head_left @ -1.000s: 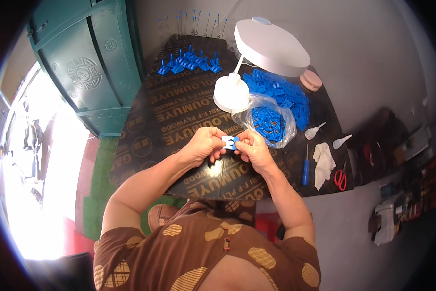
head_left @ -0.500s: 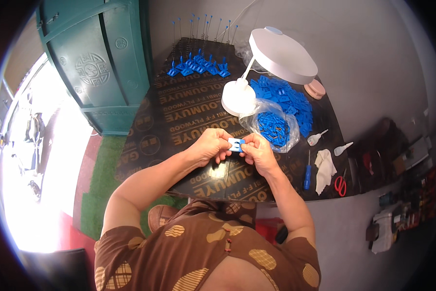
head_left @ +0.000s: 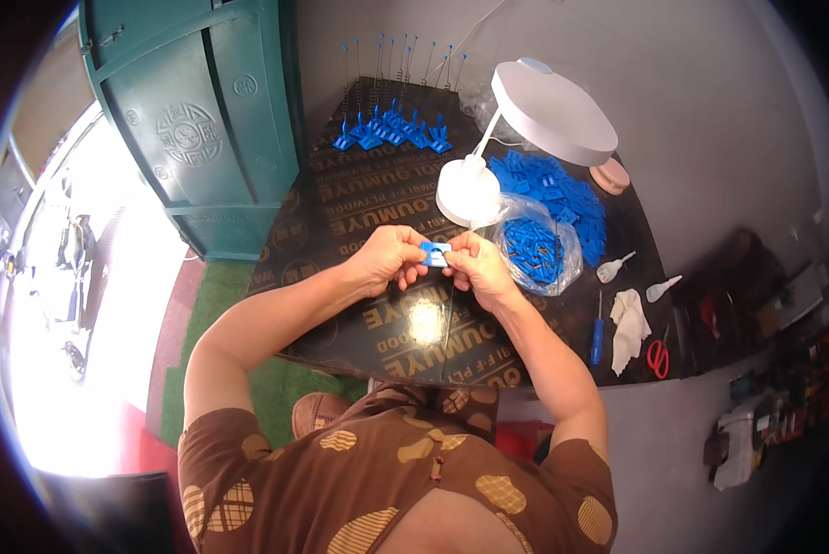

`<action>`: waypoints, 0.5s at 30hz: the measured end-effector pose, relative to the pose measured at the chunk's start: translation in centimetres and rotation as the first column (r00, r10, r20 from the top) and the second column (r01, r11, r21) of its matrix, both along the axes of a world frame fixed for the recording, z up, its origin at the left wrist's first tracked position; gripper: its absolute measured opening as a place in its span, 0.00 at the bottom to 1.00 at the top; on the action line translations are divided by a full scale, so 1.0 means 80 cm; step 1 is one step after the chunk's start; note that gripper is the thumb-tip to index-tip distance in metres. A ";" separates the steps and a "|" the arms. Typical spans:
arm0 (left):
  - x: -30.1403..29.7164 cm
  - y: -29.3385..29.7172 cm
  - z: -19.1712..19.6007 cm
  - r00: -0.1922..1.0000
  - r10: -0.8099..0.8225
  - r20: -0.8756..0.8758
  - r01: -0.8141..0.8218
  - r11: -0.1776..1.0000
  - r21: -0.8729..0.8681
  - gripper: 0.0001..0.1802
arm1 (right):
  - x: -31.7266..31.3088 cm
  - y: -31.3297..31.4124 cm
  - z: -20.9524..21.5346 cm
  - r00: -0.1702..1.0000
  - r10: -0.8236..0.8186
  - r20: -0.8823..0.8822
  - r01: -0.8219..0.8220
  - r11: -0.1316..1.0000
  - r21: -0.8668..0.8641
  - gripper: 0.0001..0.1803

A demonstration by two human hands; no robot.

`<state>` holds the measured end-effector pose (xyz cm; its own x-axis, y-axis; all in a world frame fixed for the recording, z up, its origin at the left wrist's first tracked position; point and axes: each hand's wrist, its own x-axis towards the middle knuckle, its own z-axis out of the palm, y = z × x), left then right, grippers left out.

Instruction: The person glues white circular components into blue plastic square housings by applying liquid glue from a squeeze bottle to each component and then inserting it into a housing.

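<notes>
While both my left hand (head_left: pixel 389 261) and right hand (head_left: pixel 474 266) pinch the small blue plastic clip (head_left: pixel 435 255) by its ends, it seems light, stiff, slippery.

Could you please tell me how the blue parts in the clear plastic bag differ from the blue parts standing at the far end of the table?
The blue parts in the clear plastic bag lie jumbled in a loose heap; the standing blue parts sit upright in a cluster. The standing ones carry thin vertical wires; the bagged ones show none. The bag lies beside the right hand; the standing parts are farther away. Both are the same blue.
</notes>
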<state>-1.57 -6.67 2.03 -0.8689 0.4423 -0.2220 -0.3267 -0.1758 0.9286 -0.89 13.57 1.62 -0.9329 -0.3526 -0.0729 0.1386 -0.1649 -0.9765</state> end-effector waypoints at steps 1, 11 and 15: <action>0.003 -0.001 -0.004 1.000 0.004 0.010 -0.005 1.000 0.013 0.08 | 0.001 0.000 -0.005 1.000 0.006 -0.008 -0.006 1.000 0.017 0.09; 0.028 0.002 -0.007 0.999 0.016 -0.029 -0.016 1.000 0.015 0.09 | 0.021 0.001 -0.010 0.999 0.022 -0.023 -0.021 0.998 0.066 0.10; 0.027 0.001 -0.007 1.000 -0.004 -0.031 0.004 1.000 0.010 0.09 | 0.024 0.001 -0.007 1.000 0.018 -0.019 -0.017 0.999 0.049 0.10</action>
